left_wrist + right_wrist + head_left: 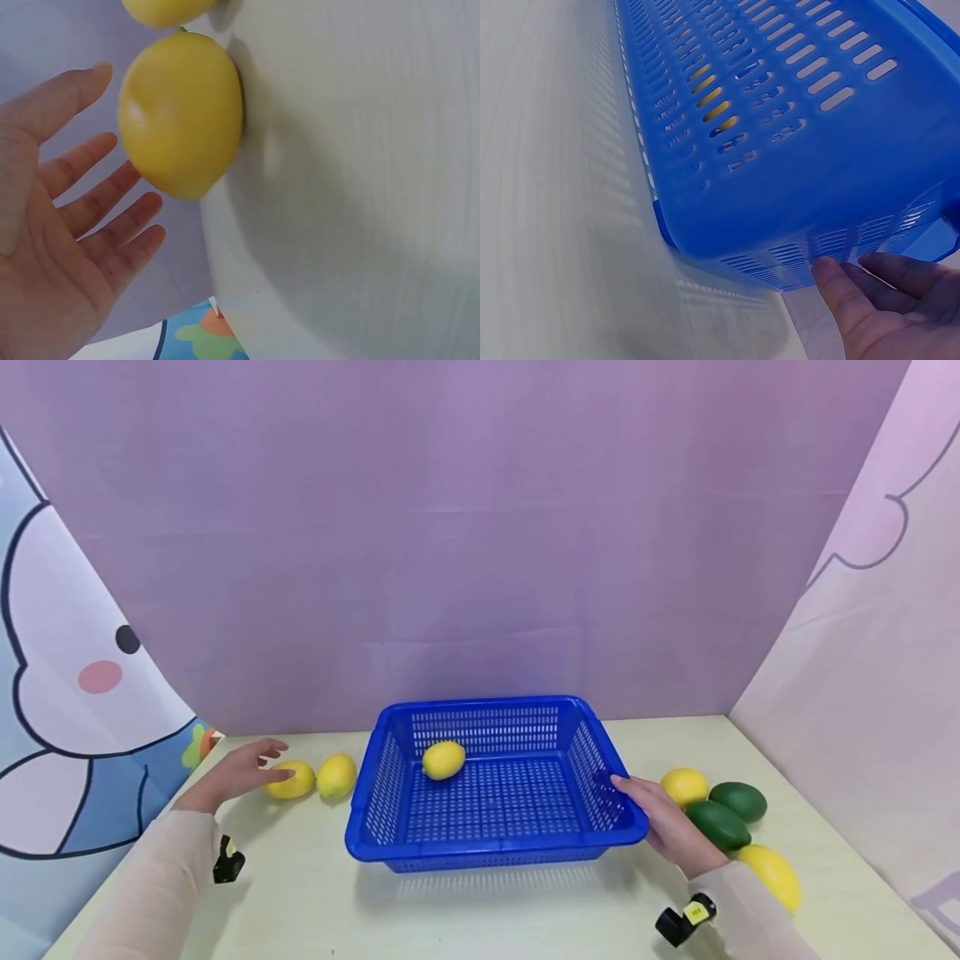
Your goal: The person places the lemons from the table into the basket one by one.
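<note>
A blue plastic basket (495,843) with slotted walls stands in the middle of the table, holding one lemon (444,761) near its back left. My right hand (663,822) grips the basket's right rim. In the right wrist view its fingers (840,292) lie against the outer side wall. To the left, my left hand (240,772) reaches over a lemon (294,781) with fingers spread and loosely bent. The left wrist view shows the palm beside that lemon (180,112), not wrapped round it. A further lemon (337,777) lies between it and the basket.
Right of the basket lie a lemon (685,787), two dark green avocado-like fruits (738,802) and a larger yellow fruit (772,877), partly behind the right sleeve. A purple cloth wall (480,543) rises at the table's back edge, with printed panels on both sides.
</note>
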Demonstrator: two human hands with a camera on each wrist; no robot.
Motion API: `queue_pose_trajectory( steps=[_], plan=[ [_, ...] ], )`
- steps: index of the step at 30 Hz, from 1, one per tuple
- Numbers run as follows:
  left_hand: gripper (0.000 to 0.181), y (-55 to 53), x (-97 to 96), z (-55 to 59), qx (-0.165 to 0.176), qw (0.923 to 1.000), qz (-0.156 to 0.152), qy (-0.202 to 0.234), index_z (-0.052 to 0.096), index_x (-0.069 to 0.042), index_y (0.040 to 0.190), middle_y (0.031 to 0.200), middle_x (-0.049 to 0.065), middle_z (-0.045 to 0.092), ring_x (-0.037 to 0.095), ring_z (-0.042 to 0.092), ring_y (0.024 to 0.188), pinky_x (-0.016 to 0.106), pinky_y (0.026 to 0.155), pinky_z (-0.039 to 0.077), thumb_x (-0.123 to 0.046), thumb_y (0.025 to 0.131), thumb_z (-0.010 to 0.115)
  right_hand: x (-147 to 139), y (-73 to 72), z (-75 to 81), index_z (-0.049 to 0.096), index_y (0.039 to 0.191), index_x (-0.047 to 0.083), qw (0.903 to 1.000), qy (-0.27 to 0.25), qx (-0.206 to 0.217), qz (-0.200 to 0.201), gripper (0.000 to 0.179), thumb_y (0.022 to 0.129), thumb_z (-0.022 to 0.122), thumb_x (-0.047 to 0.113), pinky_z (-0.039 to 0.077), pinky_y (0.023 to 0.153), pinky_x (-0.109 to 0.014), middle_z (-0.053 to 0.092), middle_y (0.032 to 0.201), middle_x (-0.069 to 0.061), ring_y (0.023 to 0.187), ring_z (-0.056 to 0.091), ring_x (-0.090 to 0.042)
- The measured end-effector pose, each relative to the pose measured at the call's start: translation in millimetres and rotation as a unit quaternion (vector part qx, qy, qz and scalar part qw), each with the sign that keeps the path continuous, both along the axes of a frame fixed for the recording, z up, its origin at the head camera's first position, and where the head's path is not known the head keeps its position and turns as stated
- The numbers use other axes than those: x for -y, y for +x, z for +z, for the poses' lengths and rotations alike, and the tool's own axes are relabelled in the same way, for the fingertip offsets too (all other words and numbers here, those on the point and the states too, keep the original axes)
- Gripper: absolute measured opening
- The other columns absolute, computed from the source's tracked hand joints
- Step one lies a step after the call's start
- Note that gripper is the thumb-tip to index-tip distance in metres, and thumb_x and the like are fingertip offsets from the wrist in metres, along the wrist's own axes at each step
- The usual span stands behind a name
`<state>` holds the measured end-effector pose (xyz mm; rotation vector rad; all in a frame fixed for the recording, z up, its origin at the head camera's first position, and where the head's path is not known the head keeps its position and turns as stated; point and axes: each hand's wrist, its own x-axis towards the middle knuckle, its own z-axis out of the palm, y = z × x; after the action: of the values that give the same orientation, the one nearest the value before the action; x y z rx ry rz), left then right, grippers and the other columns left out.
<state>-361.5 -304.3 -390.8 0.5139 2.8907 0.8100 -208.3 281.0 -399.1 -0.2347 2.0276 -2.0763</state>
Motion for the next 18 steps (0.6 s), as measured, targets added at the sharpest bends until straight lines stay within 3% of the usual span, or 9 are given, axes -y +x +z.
queue_pose_trajectory(
  steps=[11, 18],
  plan=[
    [0.068, -2.6, -3.2, -6.0, 0.007, 0.9999, -0.012, -0.005, 0.044, 0.004, 0.132, 0.128, 0.03, 0.047, 0.045, 0.046, 0.113, 0.061, 0.092, 0.04, -0.041, 0.086, 0.066, 0, -0.8, 2.9, 0.031, 0.138, -0.013, 0.9999, 0.01, 0.005, -0.005, 0.06, 0.102, 0.035, 0.035, 0.055, 0.079, -0.034, 0.066, 0.105, -0.01, 0.091, 0.065, -0.022],
    [0.066, -5.1, -2.2, -12.6, 0.006, 0.9997, -0.024, 0.003, 0.046, 0.005, 0.129, 0.122, 0.025, 0.051, 0.039, 0.049, 0.106, 0.059, 0.092, 0.041, -0.038, 0.085, 0.068, 0, -0.4, 1.4, 0.034, 0.136, -0.013, 1.0, -0.001, 0.007, -0.004, 0.058, 0.102, 0.037, 0.034, 0.056, 0.078, -0.034, 0.066, 0.103, -0.01, 0.09, 0.066, -0.022]
  ],
)
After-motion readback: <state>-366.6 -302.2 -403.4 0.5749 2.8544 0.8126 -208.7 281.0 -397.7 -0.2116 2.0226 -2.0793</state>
